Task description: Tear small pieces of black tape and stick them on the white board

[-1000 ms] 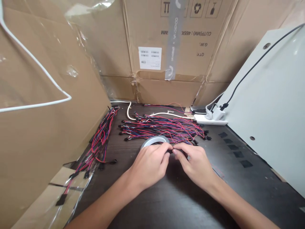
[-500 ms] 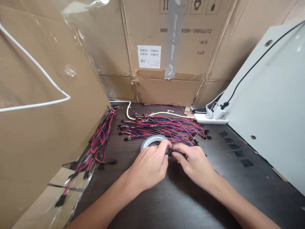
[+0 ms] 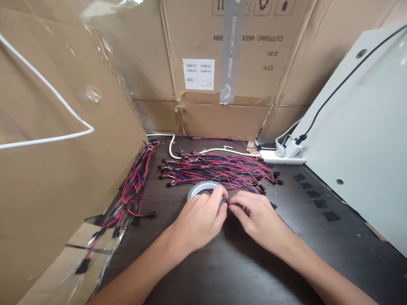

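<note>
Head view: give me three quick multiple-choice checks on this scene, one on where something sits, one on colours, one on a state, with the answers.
1. Where is the roll of tape?
A. On the table, right by the left hand
B. Up on the cardboard sheet
C. On the pale panel

2. What colours is the main wire pile?
A. Mainly red and blue, with black connectors
B. Green and yellow, with white connectors
C. All white

3. What state is the white power strip in?
A. Held up in the air
B. Lying on the table with a plug in it
C. Lying with nothing plugged in

Answers:
1. A, the roll lies flat against the left hand's fingers.
2. A, red and blue strands run between black connector ends.
3. B, a white plug sits on the strip.
</note>
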Action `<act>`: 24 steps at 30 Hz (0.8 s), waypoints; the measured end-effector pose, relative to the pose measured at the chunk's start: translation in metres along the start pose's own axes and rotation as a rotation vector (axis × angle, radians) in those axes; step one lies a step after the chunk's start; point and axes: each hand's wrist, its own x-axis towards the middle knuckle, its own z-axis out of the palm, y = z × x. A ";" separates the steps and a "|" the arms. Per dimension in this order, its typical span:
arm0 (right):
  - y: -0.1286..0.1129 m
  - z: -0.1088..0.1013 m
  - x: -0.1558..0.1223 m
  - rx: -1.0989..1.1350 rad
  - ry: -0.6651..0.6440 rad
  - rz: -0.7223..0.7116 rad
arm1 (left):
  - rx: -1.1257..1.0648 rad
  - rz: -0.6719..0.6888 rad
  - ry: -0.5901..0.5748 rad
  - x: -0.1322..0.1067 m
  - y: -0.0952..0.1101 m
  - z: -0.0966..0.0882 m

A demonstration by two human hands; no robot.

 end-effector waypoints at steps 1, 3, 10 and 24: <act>0.000 0.000 0.000 -0.001 0.000 -0.005 | 0.000 -0.001 0.004 0.000 0.000 0.000; -0.001 0.001 0.000 -0.002 0.003 -0.012 | -0.004 -0.003 0.010 0.000 0.000 0.000; 0.000 0.002 0.000 0.012 0.006 -0.016 | -0.049 0.008 0.058 0.000 0.000 0.001; -0.005 -0.002 0.000 0.017 0.034 -0.041 | -0.146 0.018 0.085 -0.002 0.004 -0.003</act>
